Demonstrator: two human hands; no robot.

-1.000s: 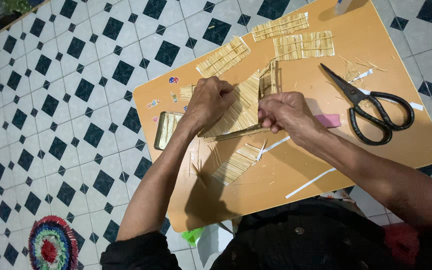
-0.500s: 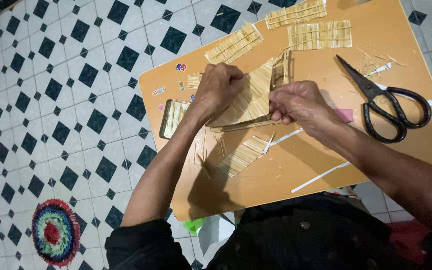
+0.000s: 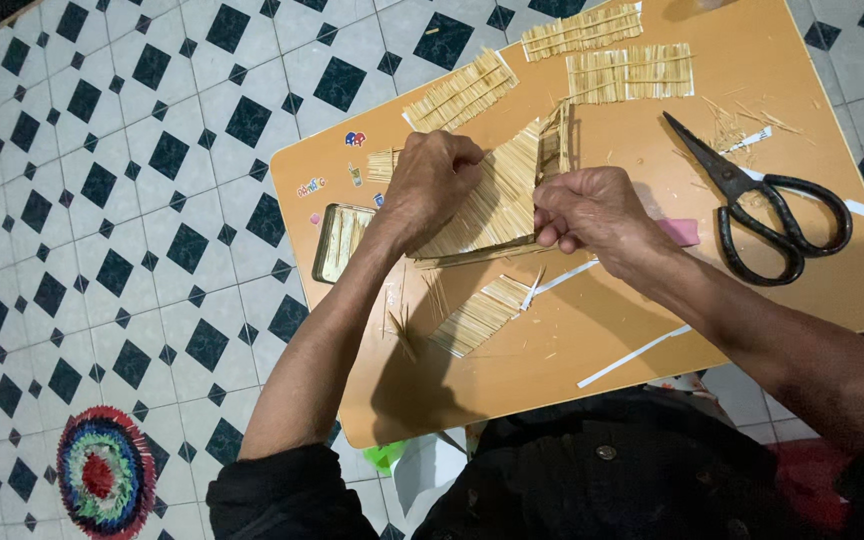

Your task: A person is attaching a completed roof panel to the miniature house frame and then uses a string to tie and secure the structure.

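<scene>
A panel of thin pale sticks (image 3: pixel 497 195) stands tilted at the middle of an orange table (image 3: pixel 592 330). My left hand (image 3: pixel 432 180) is closed on its left side. My right hand (image 3: pixel 592 212) pinches its right lower edge, where a second stick piece (image 3: pixel 555 140) stands upright against it. Both hands hide part of the joint between the pieces.
Black scissors (image 3: pixel 772 215) lie to the right. Three flat stick mats (image 3: pixel 460 90) (image 3: pixel 582 30) (image 3: pixel 630 73) rest at the far side, another (image 3: pixel 479 315) nearer me. A small metal tin (image 3: pixel 340 242), white paper strips (image 3: pixel 637 355), a pink piece (image 3: pixel 677 232) and a round woven mat (image 3: pixel 104 470) on the tiled floor.
The view has shifted slightly, with the table sitting a little further right and up. My hands hold the same grip on the stick panel.
</scene>
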